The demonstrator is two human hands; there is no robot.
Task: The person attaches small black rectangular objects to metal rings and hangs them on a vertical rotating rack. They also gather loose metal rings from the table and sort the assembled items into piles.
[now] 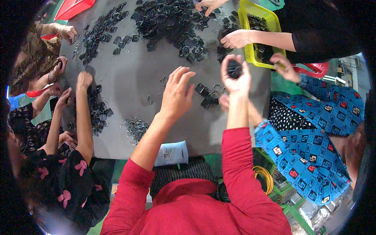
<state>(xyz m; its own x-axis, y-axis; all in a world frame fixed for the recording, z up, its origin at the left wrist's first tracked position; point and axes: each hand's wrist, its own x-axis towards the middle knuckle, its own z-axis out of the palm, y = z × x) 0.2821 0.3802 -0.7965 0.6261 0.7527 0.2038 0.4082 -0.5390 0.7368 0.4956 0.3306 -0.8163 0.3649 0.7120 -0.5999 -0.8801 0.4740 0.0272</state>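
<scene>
My left hand [178, 94] hovers over the grey table with its fingers stretched out and slightly apart, and I see nothing in it. Palm up, my right hand [239, 83] curls round a bunch of small black pieces [234, 69], which look like plastic clips or buckles. Between my hands, a small group of black pieces with metal loops [207, 95] lies on the table. Left of my left forearm sits a heap of thin bent metal wire pieces [136, 129]. A single wire piece [149, 99] lies beyond the heap.
A large pile of black pieces [168, 19] covers the table's far middle, with more along the left. A yellow basket [250, 55] stands far right, a red basket [74, 8] far left. Co-workers' hands reach in from both sides. A light-blue roll [172, 153] lies at the near edge.
</scene>
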